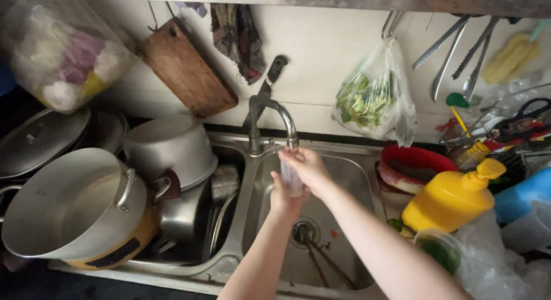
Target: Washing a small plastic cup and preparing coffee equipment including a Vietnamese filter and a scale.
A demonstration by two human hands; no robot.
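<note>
Both hands, left point(285, 198) and right point(307, 165), clasp a glass point(291, 178) under the tap point(291, 140). Sink point(350, 168) below (chopsticks point(321, 260) at drain).

Head camera, looking steeply down over a kitchen sink

A single view comes from the person's head, tilted down and forward so that both forearms enter from the bottom edge and the hands meet near frame centre under the tap point(274, 121). It sits close to the steel sink point(344, 162), whose right basin fills the lower middle. The far wall with the hanging cutting board point(186, 70) runs along the top, stacked pots point(74, 205) crowd the left side, and a yellow pump bottle point(453, 198) stands at the right. No second view shares the scene.
</note>
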